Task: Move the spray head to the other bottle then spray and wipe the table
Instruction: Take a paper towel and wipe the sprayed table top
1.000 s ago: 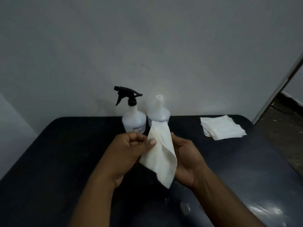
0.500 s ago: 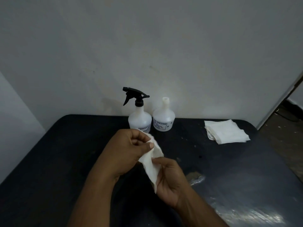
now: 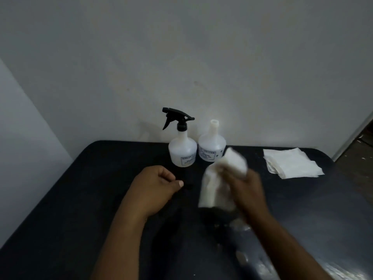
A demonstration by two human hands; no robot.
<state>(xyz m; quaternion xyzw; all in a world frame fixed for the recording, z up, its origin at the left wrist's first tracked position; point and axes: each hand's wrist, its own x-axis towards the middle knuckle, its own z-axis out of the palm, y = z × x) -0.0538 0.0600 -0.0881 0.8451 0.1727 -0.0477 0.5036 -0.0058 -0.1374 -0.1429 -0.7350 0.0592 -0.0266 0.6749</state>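
Two white plastic bottles stand side by side at the back of the black table (image 3: 80, 199). The left bottle (image 3: 182, 152) carries the black spray head (image 3: 177, 118). The right bottle (image 3: 212, 147) has a bare open neck. My right hand (image 3: 246, 190) grips a crumpled white cloth (image 3: 220, 184) just above the table, in front of the right bottle; both are blurred by motion. My left hand (image 3: 155, 188) hovers in front of the left bottle, fingers curled shut with the thumb against them, holding nothing.
A stack of folded white cloths (image 3: 292, 165) lies at the table's back right. A wet shine (image 3: 343, 271) shows on the table at the near right. A grey wall rises right behind the bottles. The floor and a door frame show at the far right.
My left hand has let go of the cloth and drawn slightly left. My right hand has carried the cloth to the right and up, toward the right bottle.
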